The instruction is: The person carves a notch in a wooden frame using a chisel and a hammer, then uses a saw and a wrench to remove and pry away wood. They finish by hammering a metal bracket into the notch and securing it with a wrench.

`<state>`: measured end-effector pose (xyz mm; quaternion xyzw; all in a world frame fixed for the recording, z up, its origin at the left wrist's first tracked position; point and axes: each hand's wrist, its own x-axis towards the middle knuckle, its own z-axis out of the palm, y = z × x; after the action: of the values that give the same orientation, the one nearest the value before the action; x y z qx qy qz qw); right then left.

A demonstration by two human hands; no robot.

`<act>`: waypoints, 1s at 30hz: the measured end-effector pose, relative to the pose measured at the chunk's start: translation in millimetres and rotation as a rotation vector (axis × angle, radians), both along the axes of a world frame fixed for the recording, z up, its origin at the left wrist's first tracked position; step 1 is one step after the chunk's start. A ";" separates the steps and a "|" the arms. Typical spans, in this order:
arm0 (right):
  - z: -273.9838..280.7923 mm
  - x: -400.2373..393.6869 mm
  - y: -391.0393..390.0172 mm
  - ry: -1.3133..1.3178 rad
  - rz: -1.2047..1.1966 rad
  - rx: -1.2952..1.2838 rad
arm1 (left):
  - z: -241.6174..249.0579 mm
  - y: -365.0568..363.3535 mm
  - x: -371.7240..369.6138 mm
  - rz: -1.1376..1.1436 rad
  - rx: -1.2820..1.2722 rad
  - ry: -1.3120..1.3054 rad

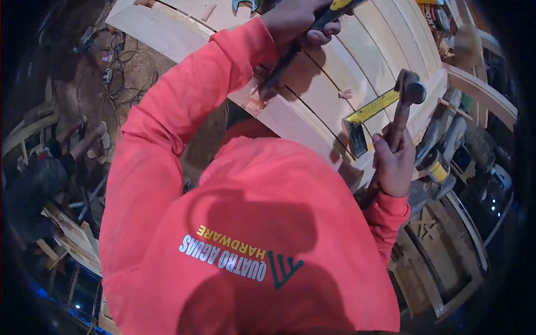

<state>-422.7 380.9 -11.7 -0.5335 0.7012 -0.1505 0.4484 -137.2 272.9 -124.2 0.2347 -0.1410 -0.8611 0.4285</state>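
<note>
My left hand [293, 25] is wrapped round a chisel [282, 66], its blade slanting down to a rough notch [257, 105] at the near edge of a slatted wooden panel [363, 50]; whether the tip bites the wood, I can't tell. My right hand [395, 164] grips a hammer [400, 116] by its handle, head up and well apart from the chisel.

A glancing blow could land on my left knuckles, since they sit close to the chisel's butt. The blade points towards my side of the panel, so a slip off the notch could carry it over the edge at me. Too hard a strike there might split the wood along its grain. A low hammer swing could also knock the square [375, 106], which lies on the slats just beside the hammer.

A wood chip [346, 94] sits on the slats, and part of a wrench [244, 5] shows at the top. Left of me, a cable [114, 84] tangles over the dirt floor [131, 92], and another person [39, 184] is in shadow. On my right are a yellow tin [438, 172] and a wooden frame [463, 290].
</note>
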 end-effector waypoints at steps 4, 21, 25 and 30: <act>4.2 11.4 -12.6 -0.010 -0.012 -0.016 | 3.4 1.1 0.9 0.037 -0.049 -0.039; 39.8 24.5 -112.3 0.145 0.150 -0.449 | -12.1 0.1 3.2 0.040 -0.023 0.088; 38.9 40.0 -165.1 -0.206 0.147 -0.457 | -5.6 5.9 8.8 0.052 -0.073 0.089; 25.3 77.6 -162.3 0.226 0.800 -0.451 | -9.3 10.6 13.9 0.101 -0.125 -0.144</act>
<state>-345.0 218.6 13.6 -0.8589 0.4348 -0.0554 0.2649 -123.3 283.5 -133.6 0.2754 -0.2129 -0.8088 0.4740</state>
